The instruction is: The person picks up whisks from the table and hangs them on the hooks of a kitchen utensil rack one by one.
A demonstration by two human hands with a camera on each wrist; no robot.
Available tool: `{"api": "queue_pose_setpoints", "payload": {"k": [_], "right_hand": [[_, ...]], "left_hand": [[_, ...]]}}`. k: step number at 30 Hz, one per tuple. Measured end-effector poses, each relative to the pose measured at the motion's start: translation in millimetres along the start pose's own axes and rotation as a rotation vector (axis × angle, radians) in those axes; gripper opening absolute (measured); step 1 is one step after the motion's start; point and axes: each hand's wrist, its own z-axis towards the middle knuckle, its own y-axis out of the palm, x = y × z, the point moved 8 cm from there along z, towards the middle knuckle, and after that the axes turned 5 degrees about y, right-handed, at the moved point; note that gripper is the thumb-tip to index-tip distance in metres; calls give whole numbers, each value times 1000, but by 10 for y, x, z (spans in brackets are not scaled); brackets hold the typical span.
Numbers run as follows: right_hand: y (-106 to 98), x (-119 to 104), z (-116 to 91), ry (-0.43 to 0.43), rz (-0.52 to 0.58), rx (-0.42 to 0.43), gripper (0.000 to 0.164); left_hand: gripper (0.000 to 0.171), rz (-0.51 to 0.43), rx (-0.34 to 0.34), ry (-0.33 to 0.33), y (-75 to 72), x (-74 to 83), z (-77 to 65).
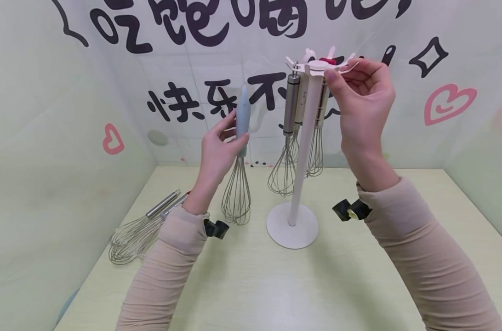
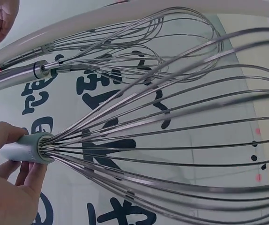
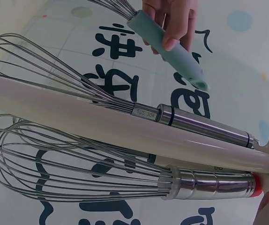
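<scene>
Okay, so we've got the blue whisk (image 1: pixel 242 151) in our left hand (image 1: pixel 219 149), thumb on one side and fingers on the other, gripping the lower part of its handle (image 1: pixel 243 112) just above the wires (image 1: pixel 236 193). It's upright, wire end down, looks lifted off the table (image 1: pixel 251 289), and sits left of the white stand (image 1: pixel 306 138), near it but apart.

Our right hand (image 1: pixel 364 99) is up at the crown of hooks (image 1: pixel 318 66) on that stand, thumb and fingers pinching its edge. Exactly which hook we can't really tell, since the fingers are partly hidden and the right wrist view only catches a sliver of them. A few steel whisks (image 1: pixel 292 101) hang from the hooks, and some loose whisks (image 1: pixel 140 225) lie on the table by our left sleeve (image 1: pixel 164 271).

Handling-wise, we'd guess the blue one is pretty light and not fragile. The handle looks smooth and stiff, so it could slip a bit with damp fingers. The wires look springy; we wouldn't grab those, they'd probably flex and let it swing. We reckon the handle's the place to hold, and our low grip leaves its tapered tip (image 1: pixel 244 89) free.
</scene>
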Motion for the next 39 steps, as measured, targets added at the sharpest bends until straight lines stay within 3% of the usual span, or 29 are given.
{"api": "queue_pose_setpoints", "payload": {"k": [7, 17, 22, 28, 39], "right_hand": [[1, -5, -8, 1, 8, -10, 27], [-79, -23, 33, -76, -79, -120, 29], [-151, -12, 99, -24, -42, -83, 30], [-208, -19, 154, -29, -35, -32, 26], [-168, -7, 159, -41, -138, -71, 29]], "left_hand": [[57, -60, -2, 50, 59, 192, -25], [58, -101, -6, 106, 162, 437, -133], [58, -108, -22, 134, 219, 517, -170], [58, -117, -25, 177, 249, 586, -194], [57, -118, -18, 219, 297, 679, -201]]}}
